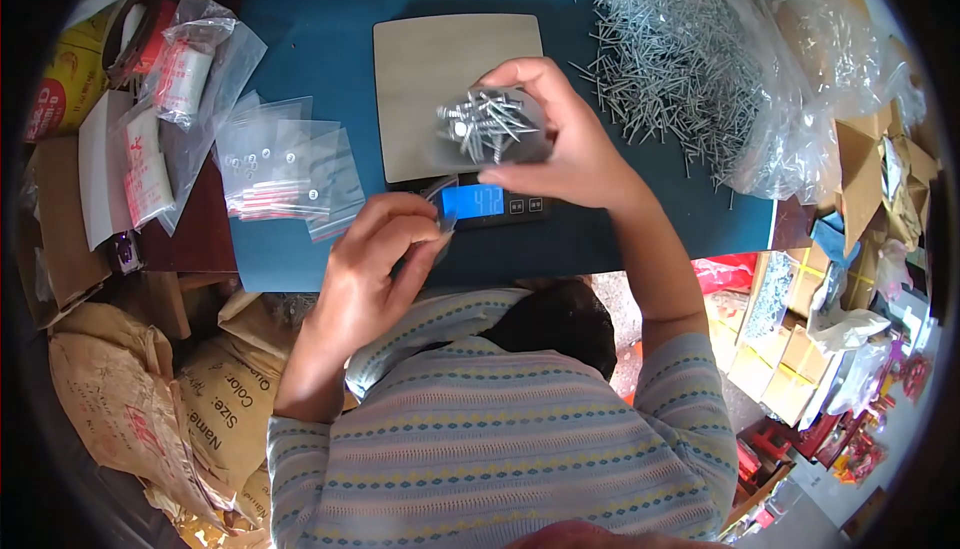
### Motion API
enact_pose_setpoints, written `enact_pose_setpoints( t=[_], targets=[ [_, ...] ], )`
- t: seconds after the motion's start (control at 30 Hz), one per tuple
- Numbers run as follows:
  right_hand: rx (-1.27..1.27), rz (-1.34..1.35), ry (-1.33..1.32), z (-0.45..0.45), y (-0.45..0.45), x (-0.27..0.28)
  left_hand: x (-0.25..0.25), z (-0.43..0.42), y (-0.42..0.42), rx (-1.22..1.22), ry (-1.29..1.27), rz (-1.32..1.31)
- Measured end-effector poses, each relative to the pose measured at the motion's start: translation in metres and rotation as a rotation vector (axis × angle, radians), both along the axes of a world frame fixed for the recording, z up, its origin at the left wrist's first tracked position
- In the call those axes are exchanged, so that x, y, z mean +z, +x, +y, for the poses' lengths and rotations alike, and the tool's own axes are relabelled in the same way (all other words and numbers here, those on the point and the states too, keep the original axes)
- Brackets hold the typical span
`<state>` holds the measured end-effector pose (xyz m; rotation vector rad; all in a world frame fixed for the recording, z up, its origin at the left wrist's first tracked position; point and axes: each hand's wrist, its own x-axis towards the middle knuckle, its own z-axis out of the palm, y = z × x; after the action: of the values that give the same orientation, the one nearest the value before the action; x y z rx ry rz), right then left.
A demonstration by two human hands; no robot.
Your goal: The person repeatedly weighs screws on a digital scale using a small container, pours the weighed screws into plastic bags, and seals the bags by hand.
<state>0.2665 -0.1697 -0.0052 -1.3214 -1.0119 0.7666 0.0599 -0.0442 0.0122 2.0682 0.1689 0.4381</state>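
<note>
1. Silver metal screws [492,121] lie in a translucent round cup [534,121] over the beige-topped scale [440,59]; right hand [578,157], grip curled round the cup. Overtilting could spill them.
2. Left hand [372,264], grip pinching a small clear plastic bag [446,211]; its slack film could snag screw points.

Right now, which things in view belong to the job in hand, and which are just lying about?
In the job, as it looks:
- cup of screws, in the right hand
- small clear bag, in the left hand
- digital scale
- screw pile
- flat zip bags

Apparently just lying about:
- brown sacks
- white packets
- open cardboard box
</note>
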Motion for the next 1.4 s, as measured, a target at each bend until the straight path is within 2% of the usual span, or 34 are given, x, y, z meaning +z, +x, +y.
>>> enact_pose_setpoints(
  t=[0.03, 0.13, 0.27, 0.37, 0.53, 0.6, 0.67, 0.73, 0.87, 0.93, 1.0, 1.03, 1.17, 1.27, 1.3, 1.4],
  targets=[
    [0.054, 0.091, -0.009, -0.003, -0.003, 0.013, -0.001, -0.001, 0.003, 0.004, -0.009, 0.013],
    [0.234, -0.262, -0.005, -0.003, 0.0, 0.034, -0.004, -0.009, 0.01, -0.007, 0.062, -0.018],
    [0.132, -0.762, -0.16, -0.001, -0.026, 0.061, -0.007, -0.018, 0.018, -0.045, 0.142, -0.11],
    [0.062, -0.979, -0.108, -0.002, -0.037, 0.065, -0.008, -0.021, 0.022, -0.054, 0.144, -0.195],
    [0.066, -0.736, -0.063, -0.008, -0.007, 0.074, -0.001, -0.017, 0.018, 0.004, 0.193, -0.136],
    [-0.062, -0.583, 0.005, -0.007, 0.008, 0.041, 0.0, -0.014, 0.016, 0.018, 0.197, -0.154],
    [-0.047, -0.452, -0.206, -0.01, 0.02, 0.011, 0.002, -0.013, 0.014, 0.059, 0.163, -0.15],
    [-0.182, -0.819, -0.275, -0.013, 0.012, -0.011, 0.003, -0.011, 0.014, 0.103, 0.128, -0.184],
    [-0.008, -0.735, -0.073, -0.024, 0.005, 0.015, 0.001, -0.002, 0.0, 0.008, -0.055, -0.113],
    [0.152, -0.692, 0.008, -0.029, -0.004, 0.026, 0.001, -0.002, 0.001, -0.045, -0.105, -0.166],
    [0.115, -0.745, 0.048, -0.033, -0.015, 0.03, 0.004, -0.006, 0.0, -0.062, -0.209, -0.197],
    [0.07, -0.763, 0.093, -0.034, -0.02, 0.034, 0.001, -0.004, -0.002, -0.104, -0.177, -0.191],
    [0.112, -0.909, 0.081, -0.041, -0.035, 0.042, 0.015, -0.024, 0.004, -0.017, -0.404, -0.081],
    [0.084, -0.962, 0.163, -0.04, -0.044, 0.035, 0.014, -0.024, 0.004, -0.108, -0.177, 0.005],
    [0.07, -0.951, 0.17, -0.04, -0.045, 0.036, 0.014, -0.023, 0.008, -0.097, -0.115, -0.054],
    [0.054, -0.875, 0.178, -0.04, -0.047, 0.034, 0.015, -0.022, 0.006, -0.076, -0.182, -0.001]
  ],
)
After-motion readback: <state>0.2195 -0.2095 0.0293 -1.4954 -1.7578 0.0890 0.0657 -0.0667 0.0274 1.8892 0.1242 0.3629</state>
